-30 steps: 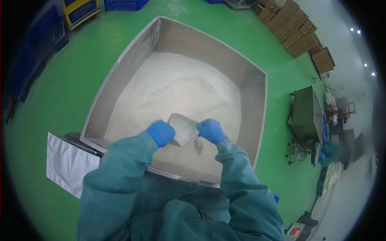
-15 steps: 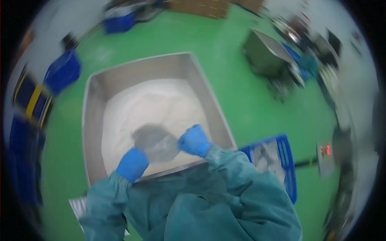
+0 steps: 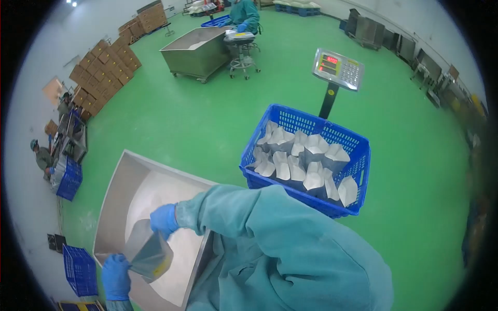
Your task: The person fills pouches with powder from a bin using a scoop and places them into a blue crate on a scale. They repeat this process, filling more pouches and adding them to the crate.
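Both of my hands wear blue gloves and grip a silver-grey pouch (image 3: pixel 148 255) over the large metal tub (image 3: pixel 111 199). My left hand (image 3: pixel 115 277) is closed on the pouch's lower left edge, near the tub's side. With fingers curled, my right hand (image 3: pixel 164 220) holds its upper edge. The pouch is tilted, with a yellow mark near one end; its contents are hidden. White powder (image 3: pixel 150 189) fills the bottom of the tub beneath it.
Right of the tub, a blue crate (image 3: pixel 306 120) of several upright open pouches (image 3: pixel 314 176) sits beside a scale display (image 3: pixel 339 70). Another tub (image 3: pixel 199 57) and a co-worker (image 3: pixel 244 15) are farther back. Stacked cartons (image 3: pixel 106 70) and a blue basket (image 3: pixel 79 269) are at left.
My view has swung up and to the right, bringing the crate of pouches, scale and co-worker into sight. Both hands still hold the pouch over the powder; it is now more tilted.
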`<state>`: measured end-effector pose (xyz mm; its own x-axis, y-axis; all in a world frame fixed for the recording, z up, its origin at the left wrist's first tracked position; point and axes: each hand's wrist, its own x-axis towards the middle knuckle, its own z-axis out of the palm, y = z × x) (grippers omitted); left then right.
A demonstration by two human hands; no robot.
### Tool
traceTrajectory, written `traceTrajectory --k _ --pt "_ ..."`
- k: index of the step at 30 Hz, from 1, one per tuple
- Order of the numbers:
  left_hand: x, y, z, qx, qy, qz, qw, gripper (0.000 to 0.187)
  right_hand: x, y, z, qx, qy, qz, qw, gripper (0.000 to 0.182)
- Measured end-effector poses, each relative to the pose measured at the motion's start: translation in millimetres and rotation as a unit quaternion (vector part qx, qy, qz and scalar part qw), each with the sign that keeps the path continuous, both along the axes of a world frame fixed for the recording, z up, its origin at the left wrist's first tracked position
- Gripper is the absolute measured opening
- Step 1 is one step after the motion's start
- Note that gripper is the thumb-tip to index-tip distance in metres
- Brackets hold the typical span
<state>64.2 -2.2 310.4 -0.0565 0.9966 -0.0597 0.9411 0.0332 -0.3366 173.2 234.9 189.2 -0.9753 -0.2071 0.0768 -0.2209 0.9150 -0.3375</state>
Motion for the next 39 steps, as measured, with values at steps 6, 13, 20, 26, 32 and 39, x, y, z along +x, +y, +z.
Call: traceTrajectory --k 6,13,20,26,32,39 --pt "-32 49 59 0.286 -0.388 0.200 0.853 0.032 53 8 96 -0.130 0.257 -0.065 0.955 0.026" --pt "-16 39 -15 0.339 -0.118 0.077 0.930 0.054 226 42 188 -0.088 0.369 -0.246 0.892 0.016" --pt "-104 -113 -204 0.144 -0.349 0.248 0.892 0.059 444 120 193 0.103 0.193 -0.667 0.713 0.029" --pt "-21 -126 -176 0.013 -0.289 0.415 0.863 0.053 572 176 87 0.201 0.035 -0.778 0.594 0.030" --pt "-45 -138 -231 0.055 -0.427 0.447 0.784 0.051 618 190 -83 0.167 -0.056 -0.829 0.530 0.034" --pt "-20 -122 -224 0.003 -0.486 0.430 0.761 0.048 627 139 -287 0.044 -0.179 -0.828 0.529 0.027"
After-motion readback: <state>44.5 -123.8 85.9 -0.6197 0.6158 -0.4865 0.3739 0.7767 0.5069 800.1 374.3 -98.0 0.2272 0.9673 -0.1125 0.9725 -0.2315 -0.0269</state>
